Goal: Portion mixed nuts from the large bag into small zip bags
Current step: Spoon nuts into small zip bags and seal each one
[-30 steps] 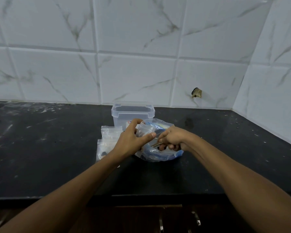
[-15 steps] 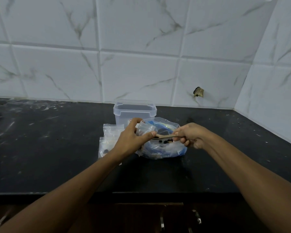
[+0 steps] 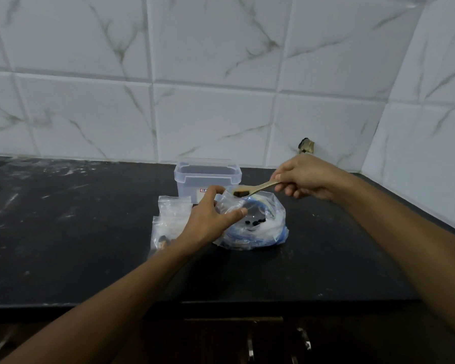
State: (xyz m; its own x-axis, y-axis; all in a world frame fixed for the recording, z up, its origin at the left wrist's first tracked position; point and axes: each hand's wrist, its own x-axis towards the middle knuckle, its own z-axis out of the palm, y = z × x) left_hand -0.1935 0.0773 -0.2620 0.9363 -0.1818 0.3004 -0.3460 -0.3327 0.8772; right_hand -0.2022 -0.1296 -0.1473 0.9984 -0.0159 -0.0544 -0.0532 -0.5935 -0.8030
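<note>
The loaded pale wooden spoon [image 3: 258,189], pinched by the right hand [image 3: 304,179], has been lifted from the large clear blue-printed bag [image 3: 263,229] toward the small clear zip bag [image 3: 227,204] at its 9 o'clock, gripped open by the left hand [image 3: 208,219]; tipping comes next.

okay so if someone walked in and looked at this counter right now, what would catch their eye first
Probably the right hand in mid-air, holding a wooden spoon with something dark in its bowl just above a small clear zip bag, which the left hand grips open. Right beneath sits the large bag, crumpled clear and blue plastic in the middle of the black counter. Behind them stands a clear plastic tub against the white marbled tiles.
</note>
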